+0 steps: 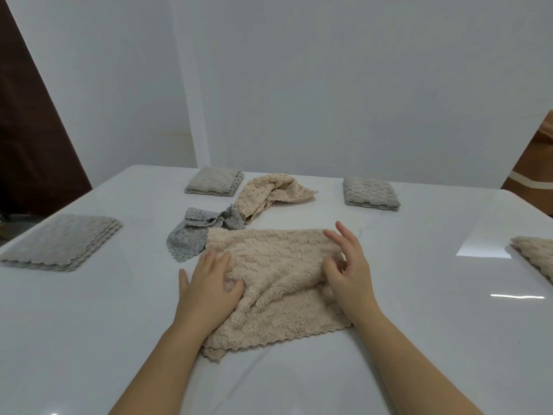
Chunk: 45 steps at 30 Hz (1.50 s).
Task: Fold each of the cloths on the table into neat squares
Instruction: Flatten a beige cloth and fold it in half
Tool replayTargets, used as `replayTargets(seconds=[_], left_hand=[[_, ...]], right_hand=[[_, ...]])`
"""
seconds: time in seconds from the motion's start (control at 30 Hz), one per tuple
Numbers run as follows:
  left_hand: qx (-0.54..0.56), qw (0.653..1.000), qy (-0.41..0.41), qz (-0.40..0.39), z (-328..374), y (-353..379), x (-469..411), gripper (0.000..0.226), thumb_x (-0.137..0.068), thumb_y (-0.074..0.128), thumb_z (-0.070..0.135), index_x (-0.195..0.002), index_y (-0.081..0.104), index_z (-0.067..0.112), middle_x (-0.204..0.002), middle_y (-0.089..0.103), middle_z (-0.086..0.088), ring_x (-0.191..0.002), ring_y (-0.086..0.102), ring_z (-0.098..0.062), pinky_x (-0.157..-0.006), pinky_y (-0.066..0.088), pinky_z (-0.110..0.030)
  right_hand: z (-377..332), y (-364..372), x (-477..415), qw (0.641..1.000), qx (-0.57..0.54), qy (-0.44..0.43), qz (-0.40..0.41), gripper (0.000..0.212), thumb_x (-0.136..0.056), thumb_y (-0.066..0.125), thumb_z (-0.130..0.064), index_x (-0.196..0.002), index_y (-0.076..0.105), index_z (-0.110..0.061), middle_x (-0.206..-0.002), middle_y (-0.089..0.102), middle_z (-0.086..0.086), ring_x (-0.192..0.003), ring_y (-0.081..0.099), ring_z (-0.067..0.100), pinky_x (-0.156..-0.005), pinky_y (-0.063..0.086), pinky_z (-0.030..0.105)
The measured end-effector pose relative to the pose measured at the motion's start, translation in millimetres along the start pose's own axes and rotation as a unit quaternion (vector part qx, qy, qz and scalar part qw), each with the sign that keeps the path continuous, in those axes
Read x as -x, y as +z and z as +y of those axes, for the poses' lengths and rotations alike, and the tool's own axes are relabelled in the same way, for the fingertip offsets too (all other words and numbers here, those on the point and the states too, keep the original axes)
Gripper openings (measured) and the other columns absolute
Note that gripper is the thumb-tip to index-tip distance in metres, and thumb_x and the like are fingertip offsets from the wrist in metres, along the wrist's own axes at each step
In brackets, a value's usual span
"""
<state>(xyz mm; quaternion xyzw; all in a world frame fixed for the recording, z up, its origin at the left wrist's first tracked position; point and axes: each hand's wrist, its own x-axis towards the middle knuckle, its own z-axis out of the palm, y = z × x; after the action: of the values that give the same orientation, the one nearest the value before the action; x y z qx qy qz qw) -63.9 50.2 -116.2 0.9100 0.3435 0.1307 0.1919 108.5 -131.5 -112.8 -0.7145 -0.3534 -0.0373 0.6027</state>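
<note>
1. Left hand (209, 284) lies flat on the left edge of the beige cloth (278, 283). Its fingers (215, 262) are straight and pressing down, not gripping. Likely pins that side so the cloth can't slide on the glossy table (419, 310).
2. Right hand (348, 269) is at the cloth's right edge. Its fingers (344, 235) are spread and loosely bent, released, with nothing clearly grasped. Thumb is low by the pile; can't tell if it nips a bit of fabric. Looks like smoothing or feeling for the edge.
3. The beige cloth sits between and under both hands, spread but rumpled, with ridges running from the left thumb toward the right wrist. Scalloped hem is on the near side, below both palms. Judgement: early flatten step, no fold made on this one yet.
4. Just past the left fingertips is a crumpled grey dotted cloth (191, 238), touching the beige cloth's far left corner. Farther beyond it is a crumpled tan cloth (269, 193). Both are unfolded, probably queued.
5. Folded pieces are parked wide of the fingers to keep the work spot free:
   - grey stack (59, 247), far left of the left hand
   - small folded square (214, 181), far beyond the left fingertips
   - grey folded square (371, 194), beyond the right fingertips
   - beige folded piece (535, 257), far right, cut off by the frame
6. Risk: ridges get trapped if folded before flattening.
</note>
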Motion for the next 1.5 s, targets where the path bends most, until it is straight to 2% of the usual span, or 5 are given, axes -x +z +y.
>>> replayTargets(seconds=[0.33, 0.63, 0.93, 1.23, 1.5], left_hand=[[0.113, 0.971, -0.031, 0.21, 3.5, -9.9, 10.9, 0.015, -0.088, 0.064, 0.029, -0.076, 0.054, 0.029, -0.06, 0.056, 0.011, -0.065, 0.055, -0.013, -0.061, 0.045, -0.031], [-0.047, 0.981, -0.144, 0.118, -8.8, -18.6, 4.7, 0.038, -0.086, 0.05, 0.055, -0.068, 0.053, 0.022, -0.065, 0.059, 0.009, -0.064, 0.05, -0.008, -0.08, 0.036, -0.036], [0.368, 0.923, -0.099, 0.049, -5.6, -27.5, -3.7, 0.02, -0.094, 0.057, 0.039, -0.09, 0.057, 0.02, -0.082, 0.064, 0.0, -0.074, 0.06, -0.022, -0.061, 0.043, -0.034], [0.025, 0.982, -0.026, 0.186, -3.4, -28.7, 22.6, 0.042, -0.093, 0.053, 0.032, -0.13, 0.047, 0.015, -0.13, 0.052, -0.003, -0.114, 0.052, -0.023, -0.086, 0.045, -0.039], [-0.12, 0.981, 0.133, -0.073, 22.5, 15.7, 25.1, 0.074, -0.094, 0.017, 0.066, -0.155, -0.002, 0.029, -0.162, -0.015, 0.002, -0.147, -0.02, -0.015, -0.12, -0.01, -0.046]], right_hand=[[-1.7, -2.2, 2.8, 0.99, 0.095, 0.094, 0.041, 0.051, -0.09, 0.051, -0.007, -0.139, 0.046, -0.02, -0.148, 0.029, -0.007, -0.103, 0.054, 0.002, -0.093, 0.047, 0.034], [-6.5, 0.4, 3.2, 0.995, 0.058, 0.076, 0.014, 0.044, -0.093, 0.049, -0.007, -0.132, 0.045, -0.027, -0.139, 0.034, -0.006, -0.096, 0.055, 0.002, -0.085, 0.045, 0.019], [-7.7, -11.9, -3.6, 0.988, 0.09, 0.127, 0.02, 0.067, -0.08, 0.033, 0.018, -0.131, 0.051, -0.022, -0.132, 0.037, 0.001, -0.083, 0.062, 0.007, -0.084, 0.046, 0.019], [-24.6, -11.6, 9.3, 0.928, 0.362, -0.019, -0.089, 0.047, -0.1, 0.035, -0.026, -0.147, 0.036, -0.017, -0.159, 0.024, 0.006, -0.145, 0.022, 0.025, -0.117, 0.021, 0.044], [-19.5, 13.3, 32.1, 0.824, 0.444, 0.023, -0.352, 0.081, -0.088, 0.009, -0.072, -0.156, -0.003, -0.029, -0.163, -0.016, -0.001, -0.148, -0.02, 0.024, -0.118, -0.011, 0.053]])
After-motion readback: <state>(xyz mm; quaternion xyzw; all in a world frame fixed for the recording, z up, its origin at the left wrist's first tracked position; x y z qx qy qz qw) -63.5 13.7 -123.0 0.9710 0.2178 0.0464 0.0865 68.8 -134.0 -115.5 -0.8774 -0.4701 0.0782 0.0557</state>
